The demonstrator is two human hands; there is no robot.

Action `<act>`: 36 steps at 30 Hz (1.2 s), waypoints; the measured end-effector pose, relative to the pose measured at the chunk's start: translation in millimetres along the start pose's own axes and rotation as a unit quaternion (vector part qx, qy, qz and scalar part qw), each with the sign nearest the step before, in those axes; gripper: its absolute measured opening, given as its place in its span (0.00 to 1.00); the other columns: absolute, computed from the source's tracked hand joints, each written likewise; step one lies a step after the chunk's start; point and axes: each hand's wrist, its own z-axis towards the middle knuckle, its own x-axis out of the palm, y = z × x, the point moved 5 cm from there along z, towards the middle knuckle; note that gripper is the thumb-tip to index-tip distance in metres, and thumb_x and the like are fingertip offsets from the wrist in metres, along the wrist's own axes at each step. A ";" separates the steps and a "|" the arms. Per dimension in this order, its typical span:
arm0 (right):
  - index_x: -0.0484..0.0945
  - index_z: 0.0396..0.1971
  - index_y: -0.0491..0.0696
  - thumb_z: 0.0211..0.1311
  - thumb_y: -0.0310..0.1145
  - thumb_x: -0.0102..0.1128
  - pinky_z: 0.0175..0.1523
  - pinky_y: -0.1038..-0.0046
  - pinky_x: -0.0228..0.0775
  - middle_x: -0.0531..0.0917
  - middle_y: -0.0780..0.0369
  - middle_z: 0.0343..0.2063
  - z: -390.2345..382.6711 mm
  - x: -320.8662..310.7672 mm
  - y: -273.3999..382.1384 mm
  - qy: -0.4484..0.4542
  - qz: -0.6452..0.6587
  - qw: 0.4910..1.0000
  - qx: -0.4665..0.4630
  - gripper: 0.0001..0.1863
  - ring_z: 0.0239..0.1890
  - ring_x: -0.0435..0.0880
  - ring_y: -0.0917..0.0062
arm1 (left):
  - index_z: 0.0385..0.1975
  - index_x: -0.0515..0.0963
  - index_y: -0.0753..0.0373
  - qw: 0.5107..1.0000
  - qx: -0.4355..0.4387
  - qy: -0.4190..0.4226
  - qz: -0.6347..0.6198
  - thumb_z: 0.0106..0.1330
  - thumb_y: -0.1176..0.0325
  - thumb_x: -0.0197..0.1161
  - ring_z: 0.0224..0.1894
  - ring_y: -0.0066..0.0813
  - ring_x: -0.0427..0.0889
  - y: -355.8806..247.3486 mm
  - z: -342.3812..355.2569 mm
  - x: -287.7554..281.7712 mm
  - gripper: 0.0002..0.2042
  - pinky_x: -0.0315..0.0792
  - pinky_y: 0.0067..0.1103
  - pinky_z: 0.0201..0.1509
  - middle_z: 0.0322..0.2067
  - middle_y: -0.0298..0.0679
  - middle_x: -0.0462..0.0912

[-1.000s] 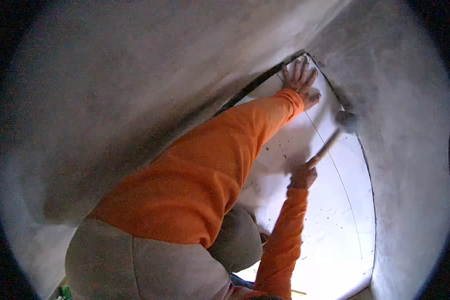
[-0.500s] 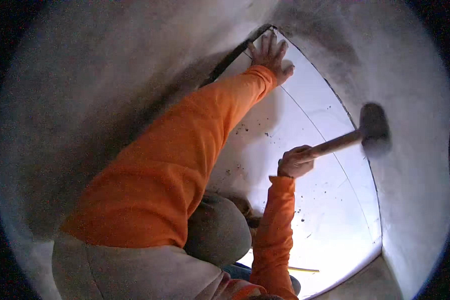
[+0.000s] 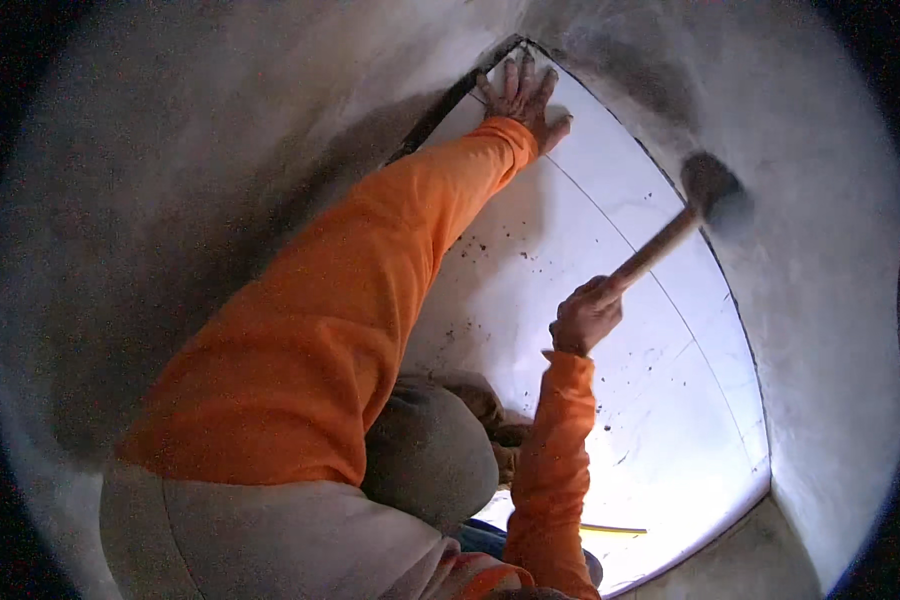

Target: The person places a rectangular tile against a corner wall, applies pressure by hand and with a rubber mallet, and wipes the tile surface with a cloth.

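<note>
My left hand [image 3: 523, 103] is pressed on the white floor tile [image 3: 600, 160] in the far corner, its fingers spread and nothing in it. My right hand [image 3: 586, 312] grips the wooden handle of a mallet [image 3: 660, 243]. The mallet's dark head [image 3: 712, 188] is raised, blurred, in front of the right wall. Thin joint lines run between the white tiles. Both my arms wear orange sleeves, and the left one hides part of the floor.
Bare grey plastered walls [image 3: 820, 250] close in on the left and right. A dark gap [image 3: 440, 122] runs along the left tile edge. Dark crumbs lie scattered on the tiles. My bent knee [image 3: 432, 455] is below, and a thin yellow strip [image 3: 613, 529] lies near the lower right.
The mallet head has swung up and to the left, its handle now steeper. My left hand stays flat on the tile; the whole view has shifted slightly.
</note>
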 end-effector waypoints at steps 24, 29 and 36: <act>0.61 0.11 0.45 0.66 0.57 0.36 0.17 0.71 0.49 0.60 0.64 0.07 19.5 8.2 12.1 -0.014 0.025 0.996 -0.085 0.32 0.12 0.57 0.79 | 0.65 0.51 0.52 1.000 0.002 0.019 -0.018 0.58 0.42 0.46 0.69 0.53 0.33 11.5 -4.8 6.3 0.36 0.33 0.60 0.61 0.67 0.49 0.36; 0.62 0.10 0.47 0.65 0.59 0.37 0.16 0.70 0.52 0.60 0.67 0.07 23.4 3.0 -17.1 0.045 0.026 0.997 0.056 0.32 0.12 0.59 0.82 | 0.65 0.52 0.55 0.999 0.035 0.016 -0.023 0.62 0.45 0.43 0.69 0.53 0.33 8.3 1.3 -8.3 0.33 0.29 0.60 0.61 0.67 0.51 0.37; 0.61 0.10 0.46 0.68 0.53 0.34 0.16 0.71 0.54 0.62 0.65 0.06 25.2 -1.4 -23.9 0.058 -0.028 0.998 0.015 0.31 0.10 0.64 0.78 | 0.64 0.54 0.56 0.998 0.052 -0.001 -0.027 0.62 0.47 0.45 0.69 0.54 0.34 4.9 -5.7 -9.1 0.32 0.31 0.55 0.64 0.67 0.52 0.41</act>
